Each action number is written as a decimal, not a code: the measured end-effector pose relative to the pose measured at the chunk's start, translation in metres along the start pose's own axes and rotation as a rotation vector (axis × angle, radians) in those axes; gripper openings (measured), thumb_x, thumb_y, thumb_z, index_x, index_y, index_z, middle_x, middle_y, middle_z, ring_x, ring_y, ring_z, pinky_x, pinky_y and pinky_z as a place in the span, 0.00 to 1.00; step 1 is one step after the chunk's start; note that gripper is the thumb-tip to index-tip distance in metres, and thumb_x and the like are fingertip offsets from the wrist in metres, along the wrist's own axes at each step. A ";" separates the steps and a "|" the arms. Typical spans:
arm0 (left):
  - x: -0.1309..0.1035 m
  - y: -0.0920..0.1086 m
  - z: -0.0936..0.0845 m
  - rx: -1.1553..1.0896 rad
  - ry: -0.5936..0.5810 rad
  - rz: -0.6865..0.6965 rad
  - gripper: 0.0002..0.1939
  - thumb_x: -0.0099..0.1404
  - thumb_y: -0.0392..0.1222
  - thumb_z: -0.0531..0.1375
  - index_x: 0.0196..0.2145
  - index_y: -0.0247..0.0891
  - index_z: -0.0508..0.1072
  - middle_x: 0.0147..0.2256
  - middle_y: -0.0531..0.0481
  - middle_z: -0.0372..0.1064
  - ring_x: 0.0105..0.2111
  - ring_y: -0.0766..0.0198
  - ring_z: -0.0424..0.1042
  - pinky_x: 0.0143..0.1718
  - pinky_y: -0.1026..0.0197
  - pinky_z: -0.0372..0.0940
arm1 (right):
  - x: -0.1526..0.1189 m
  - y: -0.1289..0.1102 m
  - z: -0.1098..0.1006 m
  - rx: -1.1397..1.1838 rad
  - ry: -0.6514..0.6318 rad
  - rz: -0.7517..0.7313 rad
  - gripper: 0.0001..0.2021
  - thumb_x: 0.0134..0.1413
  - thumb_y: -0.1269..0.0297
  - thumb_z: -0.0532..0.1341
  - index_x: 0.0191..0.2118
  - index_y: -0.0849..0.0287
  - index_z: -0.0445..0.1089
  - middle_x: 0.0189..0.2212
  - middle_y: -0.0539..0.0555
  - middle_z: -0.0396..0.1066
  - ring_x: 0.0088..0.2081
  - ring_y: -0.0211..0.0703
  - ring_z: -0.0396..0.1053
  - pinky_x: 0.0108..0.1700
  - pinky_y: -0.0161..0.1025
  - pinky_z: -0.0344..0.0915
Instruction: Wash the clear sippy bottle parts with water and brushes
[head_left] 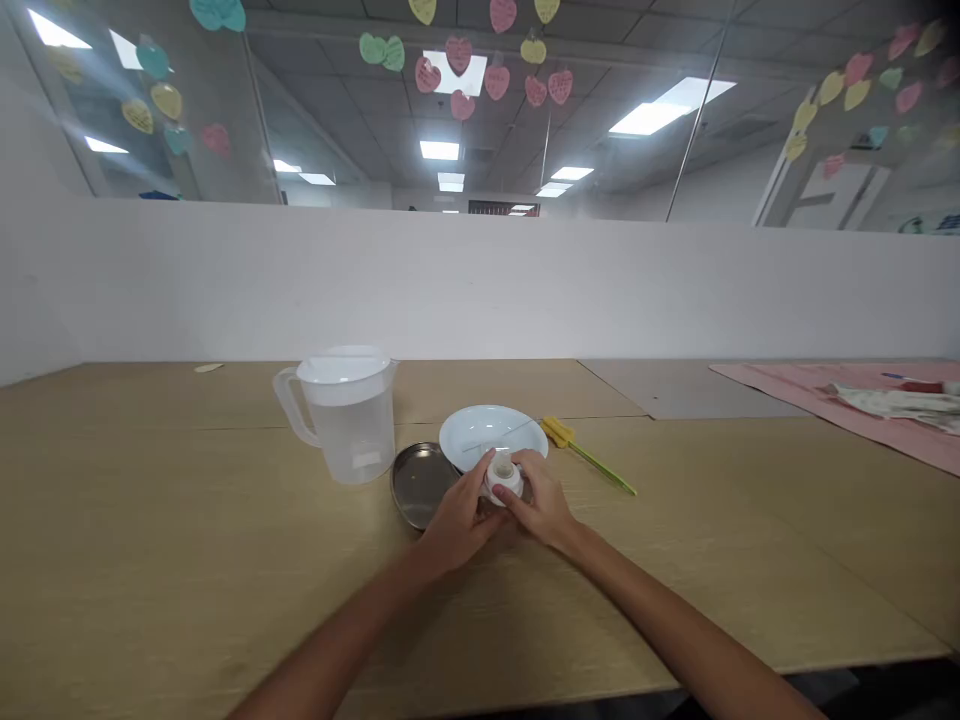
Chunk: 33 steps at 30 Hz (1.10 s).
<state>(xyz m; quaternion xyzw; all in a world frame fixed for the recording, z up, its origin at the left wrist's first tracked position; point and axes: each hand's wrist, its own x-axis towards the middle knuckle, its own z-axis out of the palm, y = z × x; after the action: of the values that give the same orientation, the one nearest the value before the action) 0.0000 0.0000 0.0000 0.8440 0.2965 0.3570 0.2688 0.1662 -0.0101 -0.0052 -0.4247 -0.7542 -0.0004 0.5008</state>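
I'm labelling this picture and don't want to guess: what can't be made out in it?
All in the head view:
- White round piece: its sides and underside, covered by the left hand and right hand.
- White bowl: part of its near rim, behind the hands and that piece.
- Metal tray: its right part, behind the left hand.
- Pink cloth: cut off by the right edge.
- Heart notes: writing too small.

The head camera looks from head height over the near edge of the table [750,560], facing forward and slightly down. The left hand [456,522] and right hand [549,500] lie at close range, below frame centre. The wide view extends across the table to the wall [480,285] and, through the glass [701,120] above it, to the ceiling [341,110].
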 end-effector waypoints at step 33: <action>0.006 0.005 -0.008 -0.339 -0.059 -0.130 0.43 0.52 0.47 0.63 0.60 0.40 0.47 0.53 0.41 0.60 0.52 0.54 0.61 0.47 0.56 0.62 | 0.005 0.013 -0.011 0.036 -0.129 -0.176 0.18 0.56 0.54 0.49 0.46 0.59 0.63 0.35 0.57 0.65 0.38 0.46 0.62 0.41 0.44 0.60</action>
<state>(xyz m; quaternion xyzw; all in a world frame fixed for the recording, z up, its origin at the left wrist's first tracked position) -0.0014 0.0033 0.0110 0.7757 0.2782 0.3588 0.4384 0.1821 -0.0035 -0.0015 -0.3466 -0.8192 -0.0035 0.4569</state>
